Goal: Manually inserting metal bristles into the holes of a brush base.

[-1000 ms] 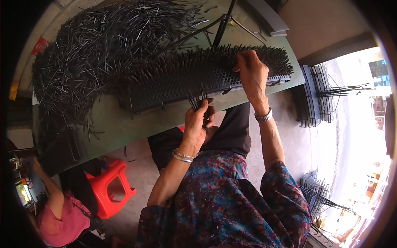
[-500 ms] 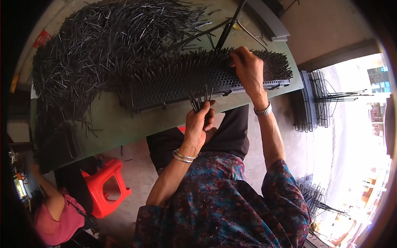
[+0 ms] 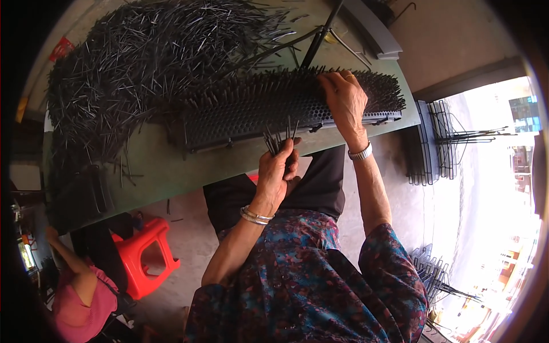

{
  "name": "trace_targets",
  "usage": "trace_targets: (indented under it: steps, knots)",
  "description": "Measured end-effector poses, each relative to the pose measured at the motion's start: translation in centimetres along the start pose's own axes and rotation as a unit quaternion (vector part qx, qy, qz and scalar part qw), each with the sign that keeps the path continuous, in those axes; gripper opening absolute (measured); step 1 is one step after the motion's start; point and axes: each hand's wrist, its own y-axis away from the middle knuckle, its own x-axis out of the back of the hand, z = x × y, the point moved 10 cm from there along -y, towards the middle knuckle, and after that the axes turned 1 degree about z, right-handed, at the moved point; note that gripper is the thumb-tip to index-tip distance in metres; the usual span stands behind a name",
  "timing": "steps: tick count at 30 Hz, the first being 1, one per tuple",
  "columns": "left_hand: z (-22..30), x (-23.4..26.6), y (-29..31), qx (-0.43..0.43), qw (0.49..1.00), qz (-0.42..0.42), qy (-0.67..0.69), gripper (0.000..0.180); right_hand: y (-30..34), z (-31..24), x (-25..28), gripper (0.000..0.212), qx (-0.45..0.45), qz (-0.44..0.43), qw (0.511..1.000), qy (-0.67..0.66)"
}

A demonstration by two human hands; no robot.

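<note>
A bunch of thin black rods (image 3: 272, 144) pokes up out of my left hand (image 3: 277, 171), whose fingers are wrapped round it just in front of the table edge. Beyond it lies a long black perforated tray (image 3: 229, 129) with rows of round holes. Rods of the same kind (image 3: 257, 86) stand upright in its far rows, while the near rows show bare holes. My right hand (image 3: 347, 106) bends over the right part of the tray, fingertips pinched together among the standing rods. Whatever the pinch holds is hidden.
A large heap of loose black rods (image 3: 148, 63) covers the table's (image 3: 166, 166) far left. Dark bars (image 3: 318, 43) and a grey curved piece (image 3: 372, 28) lie behind the tray. A person in pink (image 3: 86, 303) sits near a red stool (image 3: 128, 257). Wire racks (image 3: 440, 137) stand at right.
My right hand has shifted slightly, its fingers still pinched at the standing rods. The left hand keeps its bunch in nearly the same place.
</note>
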Motion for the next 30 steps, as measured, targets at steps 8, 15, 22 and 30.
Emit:
trace_targets:
  steps: [8, 15, 22, 30]
  knots:
    - [-0.3, -0.4, -0.1, -0.009, 1.000, -0.013, 0.011, 0.033, -0.6, -1.0, -0.2, 0.014, 0.062, 0.000, 0.998, -0.020]
    - [0.0, 0.0, 0.2, -0.013, 1.000, -0.005, 0.011, 0.034, 0.4, -0.6, 0.3, 0.014, 0.015, 0.004, 1.000, -0.026]
    - [0.3, -0.4, 0.5, -0.011, 1.000, 0.003, 0.002, 0.034, 0.3, -0.6, 0.1, 0.015, 0.024, -0.008, 1.000, 0.007]
    - [0.3, -0.4, 0.6, -0.017, 1.000, -0.003, 0.002, 0.033, -0.6, -0.8, -0.3, 0.014, 0.013, -0.007, 1.000, 0.007]
